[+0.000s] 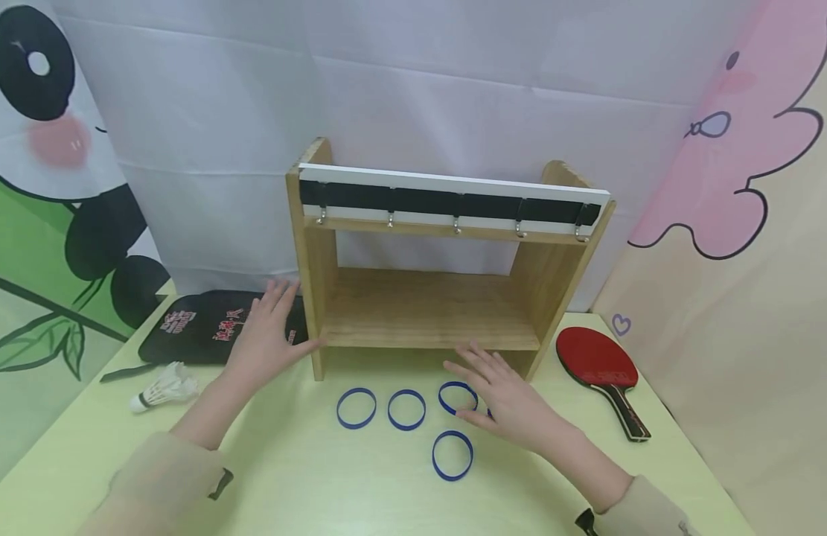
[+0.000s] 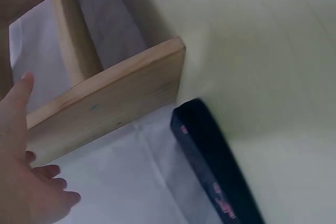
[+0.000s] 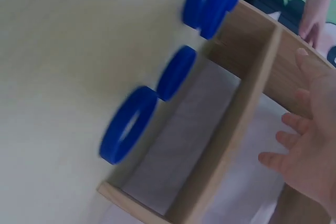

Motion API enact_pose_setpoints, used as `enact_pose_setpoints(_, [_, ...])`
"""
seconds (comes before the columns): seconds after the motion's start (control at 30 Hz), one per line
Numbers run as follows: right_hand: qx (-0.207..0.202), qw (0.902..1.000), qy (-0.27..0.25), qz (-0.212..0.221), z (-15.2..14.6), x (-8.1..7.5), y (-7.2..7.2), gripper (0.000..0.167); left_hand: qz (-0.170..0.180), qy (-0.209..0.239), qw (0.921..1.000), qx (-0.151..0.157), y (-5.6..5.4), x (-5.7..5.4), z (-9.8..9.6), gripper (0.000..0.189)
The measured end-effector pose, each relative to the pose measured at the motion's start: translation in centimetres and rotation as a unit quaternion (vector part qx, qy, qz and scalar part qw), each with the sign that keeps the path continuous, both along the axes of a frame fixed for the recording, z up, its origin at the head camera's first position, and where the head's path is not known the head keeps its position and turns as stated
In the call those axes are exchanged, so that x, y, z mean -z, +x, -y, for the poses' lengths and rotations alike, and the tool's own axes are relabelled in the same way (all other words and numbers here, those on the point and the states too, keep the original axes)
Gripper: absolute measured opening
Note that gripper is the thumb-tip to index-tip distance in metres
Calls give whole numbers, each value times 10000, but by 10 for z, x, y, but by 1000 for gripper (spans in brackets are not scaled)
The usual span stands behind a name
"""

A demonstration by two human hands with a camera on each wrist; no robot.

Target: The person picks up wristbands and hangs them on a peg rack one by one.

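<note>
A wooden shelf (image 1: pixel 426 309) stands on the table, with a white-and-black strip (image 1: pixel 420 199) of several small metal hooks across its top front. My left hand (image 1: pixel 269 342), fingers spread, is beside the shelf's left side panel (image 2: pixel 121 95), its thumb overlapping the panel's edge in the head view. Several blue rings lie in front of the shelf, among them a left ring (image 1: pixel 350 426) and a front ring (image 1: pixel 451 478). My right hand (image 1: pixel 513 406) is extended with nothing in it, partly covering a ring at the right end of the row.
On the left lie a black case (image 1: pixel 195 327) with printed lettering and a white shuttlecock (image 1: pixel 165 388). A red table tennis paddle (image 1: pixel 597 357) rests to the right of the shelf. Behind stands a pale cloth backdrop (image 1: pixel 420 112) with cartoon figures at both sides.
</note>
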State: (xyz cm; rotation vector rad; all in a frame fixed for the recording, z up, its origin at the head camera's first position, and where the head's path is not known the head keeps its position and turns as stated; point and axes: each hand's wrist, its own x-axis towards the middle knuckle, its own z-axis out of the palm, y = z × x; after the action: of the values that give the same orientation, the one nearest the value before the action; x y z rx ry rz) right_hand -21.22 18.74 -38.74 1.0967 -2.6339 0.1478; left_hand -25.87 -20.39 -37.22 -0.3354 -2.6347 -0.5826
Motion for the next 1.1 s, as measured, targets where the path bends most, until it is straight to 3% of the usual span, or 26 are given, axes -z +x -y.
enact_pose_setpoints(0.2, [-993,9950,-138,20,5,23,-6,63,-126,1032,9945,135,-15,19,-5,103])
enact_pose_setpoints(0.37, [-1569,9874,-150,145,5,40,-15,46,-504,1372,9886,366,-25,36,-6,96])
enact_pose_setpoints(0.53, [-1503,9863,100,667,7,48,-22,37,-848,1389,9848,601,-31,46,-5,90])
enact_pose_setpoints(0.77, [-1247,9831,88,1340,9,52,-28,25,-958,1808,9733,1041,-33,53,-5,86])
enact_pose_setpoints(1.1, [-1320,9818,104,1363,13,55,-32,5,-1015,2210,9654,946,-32,59,-8,79])
